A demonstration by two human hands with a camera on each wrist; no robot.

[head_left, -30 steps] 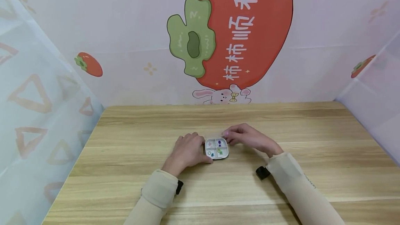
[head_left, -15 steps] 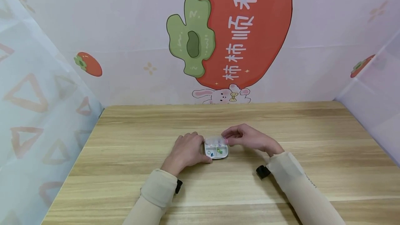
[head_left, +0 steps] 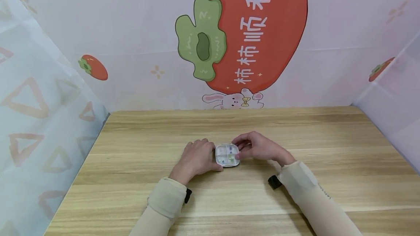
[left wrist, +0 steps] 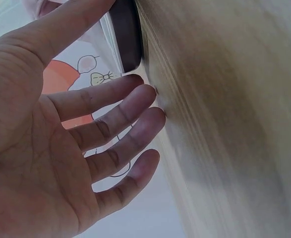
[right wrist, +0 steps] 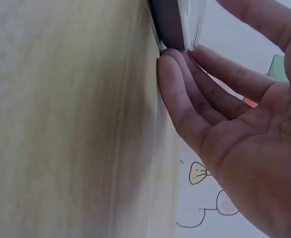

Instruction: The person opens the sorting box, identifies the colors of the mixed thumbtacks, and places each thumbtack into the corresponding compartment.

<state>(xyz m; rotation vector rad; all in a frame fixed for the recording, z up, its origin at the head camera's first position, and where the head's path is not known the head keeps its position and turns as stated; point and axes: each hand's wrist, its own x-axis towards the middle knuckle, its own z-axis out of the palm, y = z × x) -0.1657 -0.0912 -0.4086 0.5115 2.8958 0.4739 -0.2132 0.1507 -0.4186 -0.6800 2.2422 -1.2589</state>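
A small white pill box (head_left: 221,150) with four-way dividers lies on the table between the hands. Its see-through lid (right wrist: 194,22) is down over the compartments, with small purple, green and blue bits showing through. My left hand (head_left: 198,157) holds the box by its left side, thumb at the near corner and forefinger at the far corner. In the left wrist view the other fingers (left wrist: 130,134) spread beside the dark base. My right hand (head_left: 260,146) has its thumb on the lid's right part and its bent fingers (right wrist: 177,89) against the side of the box.
The wooden table (head_left: 157,126) runs back to a printed backdrop (head_left: 137,39) with a large persimmon. A patterned sheet (head_left: 42,94) hangs at the left, and another (head_left: 400,94) at the right. Black wrist devices (head_left: 274,182) sit at the cuffs.
The clear lid, raised at the far side a second ago, has swung down towards the near side over the compartments. My right thumb moved nearer with it. The left hand stayed in place.
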